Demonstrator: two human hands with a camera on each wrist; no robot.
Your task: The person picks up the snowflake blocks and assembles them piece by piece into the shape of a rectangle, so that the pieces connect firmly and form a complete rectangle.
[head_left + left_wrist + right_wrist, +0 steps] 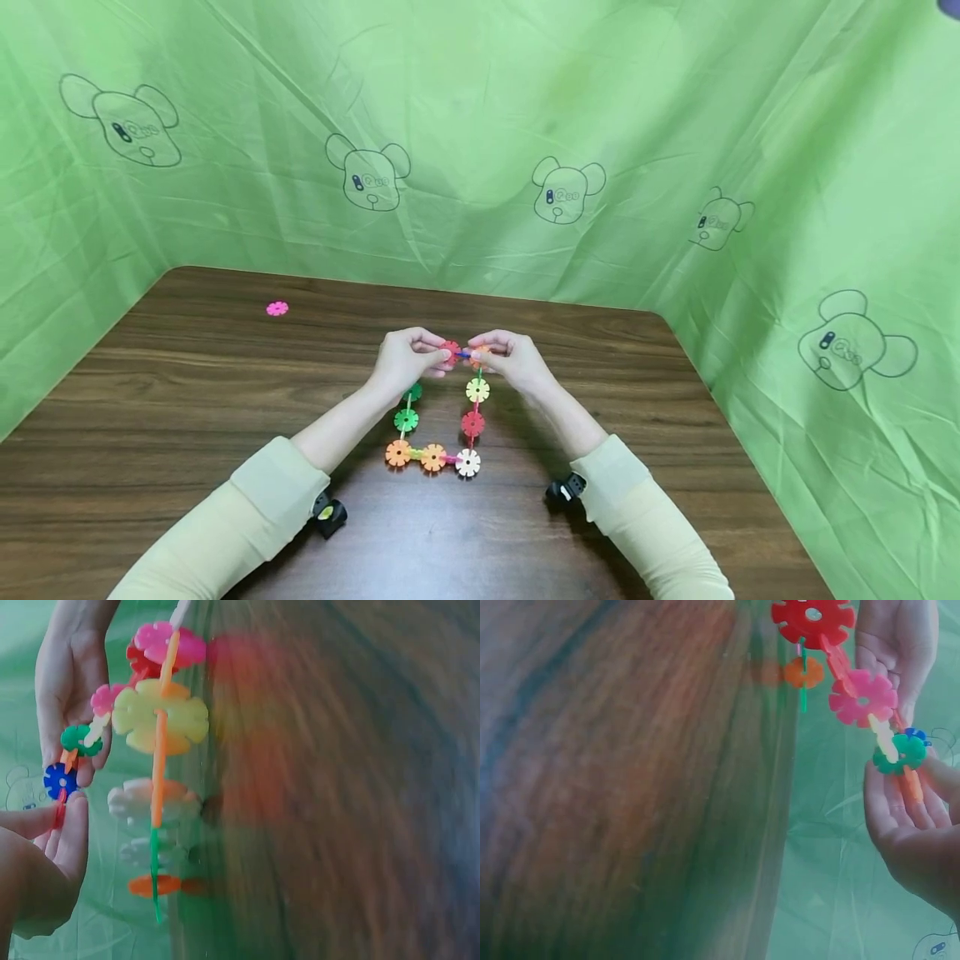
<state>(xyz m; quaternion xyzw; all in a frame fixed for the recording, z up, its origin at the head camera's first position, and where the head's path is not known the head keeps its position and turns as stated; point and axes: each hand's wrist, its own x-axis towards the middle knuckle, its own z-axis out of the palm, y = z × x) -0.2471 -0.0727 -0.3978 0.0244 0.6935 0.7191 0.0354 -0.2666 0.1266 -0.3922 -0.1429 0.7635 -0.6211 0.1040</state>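
A chain of colourful notched plastic flower discs, roughly a rectangle, runs over the table and up to both hands. My left hand (403,360) pinches a red disc (451,351) at the far end. Across from it, my right hand (517,363) pinches an orange disc (478,357). Between the fingers of both hands sits a blue disc (60,780), linked to the red and orange ones. A green disc (900,754) follows the orange one. Along the near side lie an orange disc (398,453), another orange disc (432,457) and a white disc (468,462).
A loose pink disc (277,308) lies at the far left of the brown wooden table (187,375). Behind the table hangs a green curtain (465,100) with bear-head outlines. A black wrist camera (330,514) hangs by the left sleeve, and another (564,490) by the right.
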